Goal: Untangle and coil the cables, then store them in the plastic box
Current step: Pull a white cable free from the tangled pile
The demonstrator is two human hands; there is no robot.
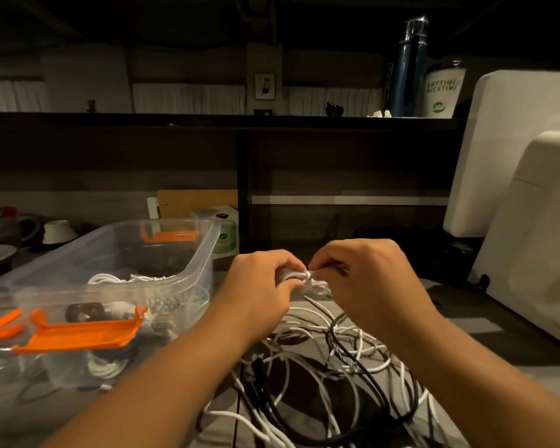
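Hands, left hand (259,279) and right hand (366,276), pinch a small white cable coil (299,277) just right of the plastic box (204,253).

Plastic box (204,253) left of cable tangle (330,376).

Left hand (260,281), right hand (367,279): pinching grips

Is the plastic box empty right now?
No, coiled white cables lie inside the plastic box, while the left hand and right hand hold a white cable bundle beside it.
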